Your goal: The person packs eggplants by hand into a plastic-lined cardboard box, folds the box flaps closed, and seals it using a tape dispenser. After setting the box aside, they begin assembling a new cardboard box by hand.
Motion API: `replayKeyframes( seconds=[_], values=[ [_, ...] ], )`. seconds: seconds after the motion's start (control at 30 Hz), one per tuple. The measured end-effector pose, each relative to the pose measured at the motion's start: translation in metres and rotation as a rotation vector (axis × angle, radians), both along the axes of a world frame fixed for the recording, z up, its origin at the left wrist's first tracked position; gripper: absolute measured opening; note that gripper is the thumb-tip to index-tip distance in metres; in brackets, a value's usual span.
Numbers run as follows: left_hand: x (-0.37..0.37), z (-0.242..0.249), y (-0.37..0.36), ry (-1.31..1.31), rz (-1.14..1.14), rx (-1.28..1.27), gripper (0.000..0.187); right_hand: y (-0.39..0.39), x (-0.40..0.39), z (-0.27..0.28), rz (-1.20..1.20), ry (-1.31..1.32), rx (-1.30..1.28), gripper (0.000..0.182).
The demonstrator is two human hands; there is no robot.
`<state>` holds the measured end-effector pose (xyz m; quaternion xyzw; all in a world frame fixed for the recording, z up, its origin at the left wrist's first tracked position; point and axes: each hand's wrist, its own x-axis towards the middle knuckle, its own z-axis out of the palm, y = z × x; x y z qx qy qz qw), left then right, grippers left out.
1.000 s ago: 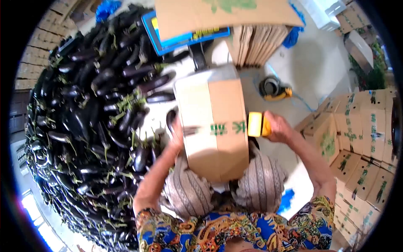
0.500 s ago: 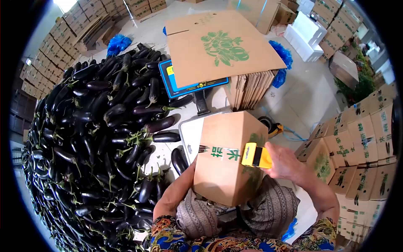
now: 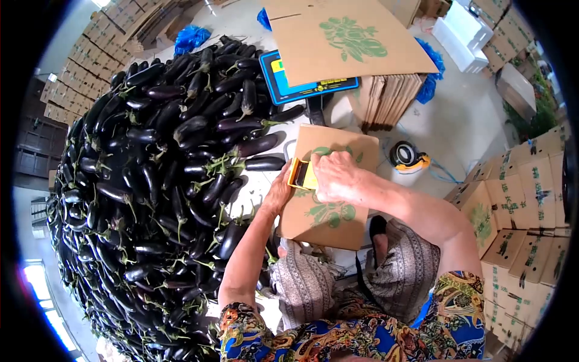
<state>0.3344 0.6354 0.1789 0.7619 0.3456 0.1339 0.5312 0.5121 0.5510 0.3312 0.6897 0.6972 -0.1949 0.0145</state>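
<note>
My right hand (image 3: 338,176) is closed round a yellow tape dispenser (image 3: 310,175), pressed against the upper left edge of a cardboard box (image 3: 329,223). Green vegetable prints mark the box face turned up to me. My left hand (image 3: 279,190) lies along the box's left side with its fingers stretched out, just beside the dispenser. Part of that hand is hidden by the box edge. The box stands in front of my knees, by the scale's platform.
A large heap of eggplants (image 3: 175,181) fills the left. Ahead, a flat carton (image 3: 356,36) lies over folded cartons (image 3: 389,99) and the blue scale display (image 3: 283,84). A black-and-yellow object (image 3: 407,158) is on the floor. Packed cartons (image 3: 531,181) stand at right.
The box has turned so that a different printed face is up. The dispenser moved from its right side to its left edge. My left hand has come into view.
</note>
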Motion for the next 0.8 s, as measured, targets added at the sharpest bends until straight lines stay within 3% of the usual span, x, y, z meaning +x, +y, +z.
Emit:
replayKeyframes(
  seconds=[0.13, 0.17, 0.23, 0.37, 0.4, 0.5, 0.6, 0.67, 0.8],
  values=[
    [-0.002, -0.011, 0.004, 0.126, -0.105, 0.195, 0.052, -0.003, 0.000, 0.008, -0.001, -0.025, -0.066, 0.052],
    [-0.007, -0.049, 0.012, 0.003, -0.146, 0.472, 0.049, -0.004, 0.000, 0.012, -0.008, -0.027, -0.129, 0.058],
    [-0.004, -0.062, 0.016, 0.027, -0.068, 0.285, 0.056, -0.010, 0.005, 0.017, 0.002, -0.075, -0.143, 0.064],
    [0.017, 0.023, 0.000, 0.127, 0.116, 0.028, 0.066, -0.054, 0.037, 0.017, 0.036, -0.071, -0.049, 0.070],
    [0.016, 0.011, 0.002, 0.099, 0.132, 0.015, 0.067, -0.071, 0.045, 0.021, 0.037, -0.059, 0.025, 0.070],
    [0.013, 0.010, 0.004, 0.132, 0.141, -0.038, 0.069, -0.098, 0.059, 0.036, -0.155, -0.127, -0.242, 0.061],
    [0.012, 0.009, 0.005, 0.163, 0.160, -0.014, 0.069, -0.152, 0.088, 0.027, -0.151, -0.040, -0.036, 0.064],
    [0.015, 0.031, -0.002, 0.155, 0.174, -0.052, 0.068, -0.177, 0.104, 0.012, -0.213, -0.037, -0.091, 0.062],
    [0.014, 0.023, 0.002, 0.182, 0.176, -0.034, 0.068, -0.192, 0.121, -0.009, -0.257, 0.019, -0.094, 0.060]
  ],
)
